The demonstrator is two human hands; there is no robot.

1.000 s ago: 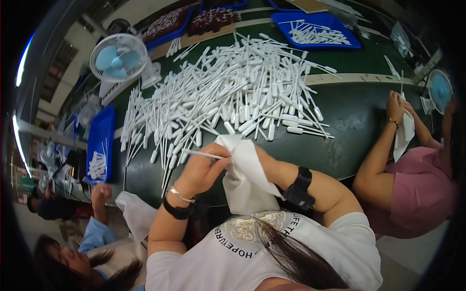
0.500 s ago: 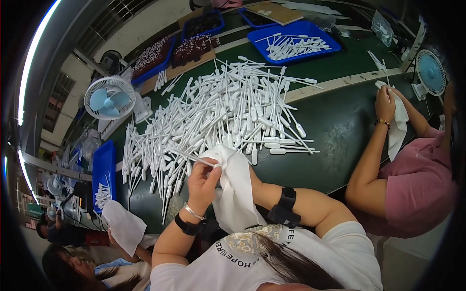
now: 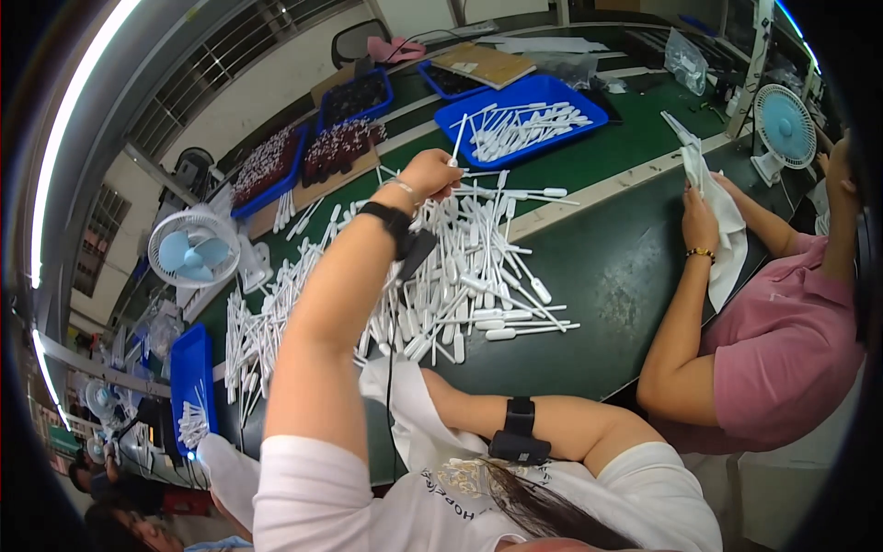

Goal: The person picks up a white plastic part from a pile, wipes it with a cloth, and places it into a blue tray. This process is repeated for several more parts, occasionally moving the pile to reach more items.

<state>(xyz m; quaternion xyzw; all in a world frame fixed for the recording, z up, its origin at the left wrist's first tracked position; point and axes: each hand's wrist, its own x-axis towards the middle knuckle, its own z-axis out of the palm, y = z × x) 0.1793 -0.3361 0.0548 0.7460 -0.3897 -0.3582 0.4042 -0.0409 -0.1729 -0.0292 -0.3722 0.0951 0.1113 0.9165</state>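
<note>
My left hand (image 3: 430, 175) is stretched out over the far side of a pile of white plastic droppers (image 3: 441, 276), beside a blue tray (image 3: 598, 109). Its fingers are closed on one dropper (image 3: 459, 138), which points up at the tray's near left corner. Inside the tray lie several more droppers (image 3: 524, 129). Close to my body, below the pile, my right hand (image 3: 436, 391) holds a white cloth (image 3: 409, 414). The cloth covers its fingers and hangs down from it.
A desk fan (image 3: 193, 253) stands left of the pile, with a second blue tray (image 3: 190, 354) nearer. Trays of dark red pieces (image 3: 340, 143) lie far left. On the right a person in pink (image 3: 763, 359) handles a cloth (image 3: 727, 235) near another fan (image 3: 785, 129).
My left hand has left the cloth and moved far forward, carrying the dropper toward the blue tray. My right hand stays near my body with the cloth. The view has shifted slightly.
</note>
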